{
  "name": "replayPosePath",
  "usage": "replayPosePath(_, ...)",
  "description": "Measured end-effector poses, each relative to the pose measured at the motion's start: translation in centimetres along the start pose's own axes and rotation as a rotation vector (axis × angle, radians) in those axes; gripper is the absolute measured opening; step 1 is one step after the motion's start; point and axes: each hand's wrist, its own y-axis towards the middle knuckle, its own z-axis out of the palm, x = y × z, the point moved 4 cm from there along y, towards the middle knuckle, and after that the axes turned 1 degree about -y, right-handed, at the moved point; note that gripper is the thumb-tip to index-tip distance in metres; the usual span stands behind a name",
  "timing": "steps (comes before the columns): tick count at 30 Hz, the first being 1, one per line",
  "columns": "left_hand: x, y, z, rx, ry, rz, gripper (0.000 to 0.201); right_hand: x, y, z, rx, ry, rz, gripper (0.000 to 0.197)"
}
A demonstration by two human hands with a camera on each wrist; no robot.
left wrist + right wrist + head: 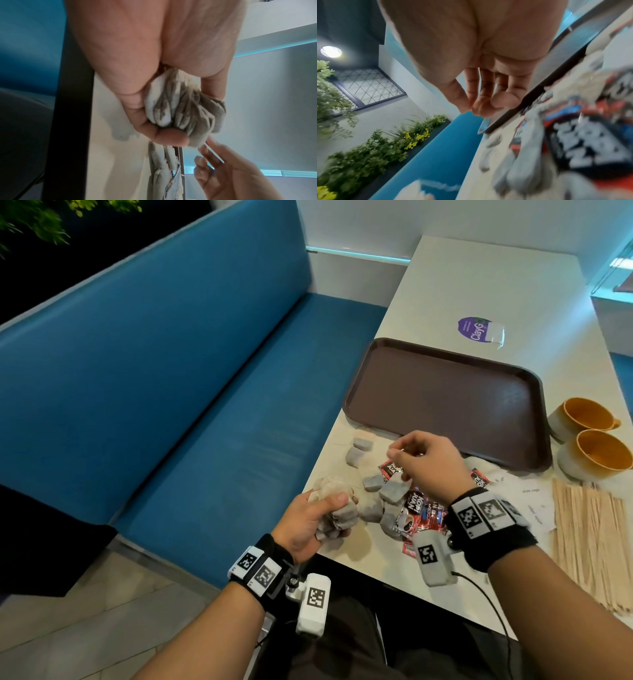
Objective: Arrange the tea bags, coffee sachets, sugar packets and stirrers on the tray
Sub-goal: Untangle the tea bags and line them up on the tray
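My left hand [337,515] grips a thick bunch of grey tea bags [329,486] at the table's near left edge; the left wrist view shows the bunch [185,112] fanned out of the fist. My right hand [404,453] hovers over the mixed pile with thumb and fingers drawn together [481,106], pinching what looks like a thin white tea bag string [214,154]. Loose tea bags [371,482] and red-and-black coffee sachets [416,508] lie under it. The brown tray [445,398] beyond holds nothing. White sugar packets [534,501] and wooden stirrers [589,542] lie to the right.
Two cups with orange insides [582,414] [599,453] stand right of the tray. A purple sticker [474,328] is on the table behind it. A blue bench [171,371] runs along the table's left side.
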Motion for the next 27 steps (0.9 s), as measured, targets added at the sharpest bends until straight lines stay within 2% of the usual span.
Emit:
replayPosePath(2,0.0,0.0,-0.1,0.000,0.009,-0.001,0.028,-0.4,0.2,-1.1,-0.001,-0.118,-0.022,0.006)
replayPosePath(4,-0.2,-0.1,0.1,0.010,0.017,0.009,0.022,-0.7,-0.1,-1.3,0.079,-0.254,-0.034,0.009)
replayPosePath(7,-0.4,-0.3,0.5,0.053,0.069,0.038,0.033,-1.6,-0.9,-0.1,0.213,-0.451,-0.062,0.025)
replayPosePath(11,-0.6,-0.4,0.7,0.067,0.095,0.052,0.035,-3.4,-0.9,1.0,0.153,-0.579,-0.028,0.056)
replayPosePath(15,-0.6,-0.3,0.8,0.080,0.125,0.067,0.038,-3.6,-0.6,1.5,0.127,-0.548,-0.001,0.061)
replayPosePath(17,-0.6,-0.3,0.9,0.084,0.142,0.074,0.039,-3.4,-0.6,1.4,0.099,-0.448,0.005,0.054)
replayPosePath(20,-0.6,-0.3,0.9,0.096,0.154,0.078,0.040,-3.3,-0.5,0.9,0.047,-0.314,0.001,0.033)
replayPosePath(24,-0.4,-0.1,0.6,0.048,0.146,0.074,0.039,-3.0,-0.9,0.0,0.030,-0.172,0.025,0.009)
replayPosePath(27,-0.3,-0.2,0.5,-0.002,0.112,0.055,0.037,-1.8,-0.4,-0.4,0.043,-0.049,0.000,0.004)
